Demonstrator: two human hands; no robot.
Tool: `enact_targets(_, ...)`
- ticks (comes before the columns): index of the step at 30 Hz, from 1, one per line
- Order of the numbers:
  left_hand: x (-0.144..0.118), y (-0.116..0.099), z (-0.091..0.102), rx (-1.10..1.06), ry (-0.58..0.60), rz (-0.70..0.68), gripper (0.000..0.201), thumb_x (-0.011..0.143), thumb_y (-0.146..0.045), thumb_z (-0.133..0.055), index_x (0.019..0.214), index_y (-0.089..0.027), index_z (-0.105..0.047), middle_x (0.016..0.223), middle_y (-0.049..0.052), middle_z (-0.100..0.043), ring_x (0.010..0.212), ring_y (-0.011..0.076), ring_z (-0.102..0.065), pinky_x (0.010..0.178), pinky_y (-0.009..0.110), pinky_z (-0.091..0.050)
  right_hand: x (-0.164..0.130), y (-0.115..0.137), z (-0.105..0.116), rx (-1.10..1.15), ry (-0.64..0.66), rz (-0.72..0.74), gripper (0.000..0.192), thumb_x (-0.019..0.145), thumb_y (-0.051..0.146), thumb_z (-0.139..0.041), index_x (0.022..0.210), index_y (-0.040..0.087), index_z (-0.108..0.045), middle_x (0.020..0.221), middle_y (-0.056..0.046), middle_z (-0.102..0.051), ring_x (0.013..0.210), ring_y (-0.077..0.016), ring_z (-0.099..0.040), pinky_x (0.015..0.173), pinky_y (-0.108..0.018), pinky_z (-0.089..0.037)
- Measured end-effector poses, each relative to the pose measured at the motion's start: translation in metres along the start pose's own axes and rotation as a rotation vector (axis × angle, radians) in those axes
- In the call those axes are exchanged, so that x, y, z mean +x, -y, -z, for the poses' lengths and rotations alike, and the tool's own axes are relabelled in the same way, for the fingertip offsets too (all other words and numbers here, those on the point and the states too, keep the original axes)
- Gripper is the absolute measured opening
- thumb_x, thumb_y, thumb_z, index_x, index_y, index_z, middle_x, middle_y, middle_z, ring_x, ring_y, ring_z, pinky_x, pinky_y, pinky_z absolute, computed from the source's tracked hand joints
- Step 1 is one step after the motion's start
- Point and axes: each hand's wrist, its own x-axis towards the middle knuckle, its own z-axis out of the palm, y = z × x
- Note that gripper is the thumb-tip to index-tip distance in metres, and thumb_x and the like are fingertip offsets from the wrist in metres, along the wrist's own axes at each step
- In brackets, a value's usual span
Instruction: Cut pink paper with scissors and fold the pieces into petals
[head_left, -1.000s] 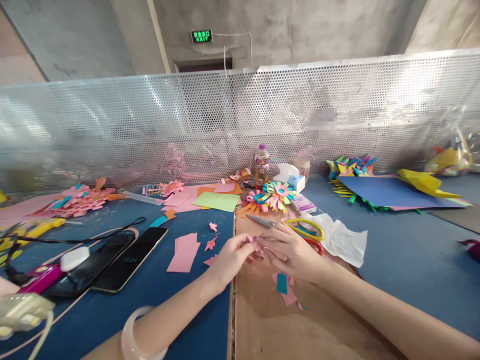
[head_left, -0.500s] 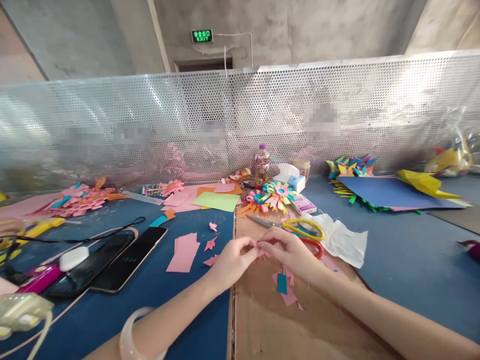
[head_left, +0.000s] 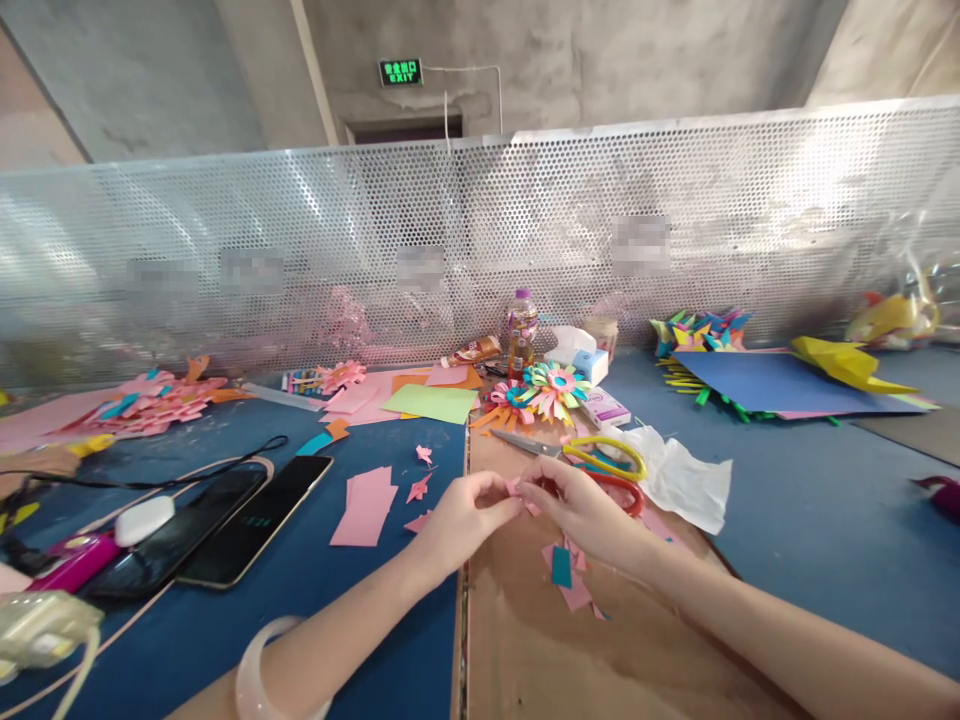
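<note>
My left hand and my right hand meet over the brown cardboard, pinching one small folded pink paper piece between their fingertips. A pale bangle sits on my left wrist. Pink and teal paper scraps lie under my right wrist. Yellow-handled scissors rest just beyond my right hand, with red handles beside them.
Pink paper strips and two phones lie at left on the blue table. Paper flowers, a bottle, white tissue and a blue sheet sit farther back. A perforated metal screen closes the far side.
Both hands stay together on the pink piece; the fingers have shifted slightly, working it. The view has tilted a little.
</note>
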Motion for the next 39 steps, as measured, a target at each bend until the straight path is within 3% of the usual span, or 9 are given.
enact_targets(8,0.002,-0.002,0.003,-0.073,-0.035,0.043,0.023,0.076,-0.038,-0.058,0.082,-0.015,-0.058,0.081,0.003,-0.063,0.076,0.0153,-0.056,0.066,0.025,-0.041,0.000,-0.002,-0.003,0.155,-0.015,-0.023,0.023,0.084,0.039,-0.047,0.090,0.018,-0.057,0.080,-0.001,-0.061,0.073,-0.0137,-0.055,0.064,-0.025,-0.041)
enact_targets(15,-0.003,-0.007,-0.001,-0.179,-0.040,0.051,0.013,0.079,-0.029,-0.053,0.085,-0.018,-0.050,0.074,0.001,-0.062,0.069,0.0136,-0.057,0.063,0.024,-0.041,0.001,0.004,0.000,0.331,0.030,-0.101,0.021,0.078,0.036,-0.056,0.082,0.016,-0.059,0.075,-0.001,-0.060,0.065,-0.0118,-0.051,0.059,-0.023,-0.038)
enact_targets(21,-0.003,-0.009,0.000,-0.147,-0.029,0.018,0.021,0.078,-0.027,-0.053,0.098,-0.021,-0.050,0.080,0.001,-0.060,0.074,0.0146,-0.059,0.065,0.025,-0.043,0.000,0.004,-0.001,0.426,0.043,-0.160,0.021,0.076,0.036,-0.058,0.082,0.016,-0.062,0.074,-0.001,-0.059,0.065,-0.0117,-0.050,0.058,-0.024,-0.036)
enact_targets(29,-0.004,-0.012,0.002,-0.015,-0.091,-0.113,0.016,0.081,-0.031,-0.050,0.081,-0.017,-0.057,0.072,0.000,-0.058,0.070,0.0128,-0.055,0.067,0.025,-0.043,-0.002,0.007,0.000,0.457,0.057,-0.161,0.018,0.074,0.033,-0.060,0.079,0.016,-0.065,0.075,-0.002,-0.061,0.068,-0.0126,-0.050,0.061,-0.024,-0.034)
enact_targets(39,-0.003,-0.009,0.005,-0.024,-0.072,-0.123,0.011,0.079,-0.024,-0.053,0.086,-0.016,-0.057,0.078,0.001,-0.058,0.072,0.0122,-0.054,0.068,0.024,-0.043,-0.002,0.004,0.000,0.519,0.068,-0.133,0.014,0.073,0.029,-0.060,0.075,0.016,-0.065,0.070,-0.001,-0.057,0.062,-0.0109,-0.045,0.058,-0.024,-0.031)
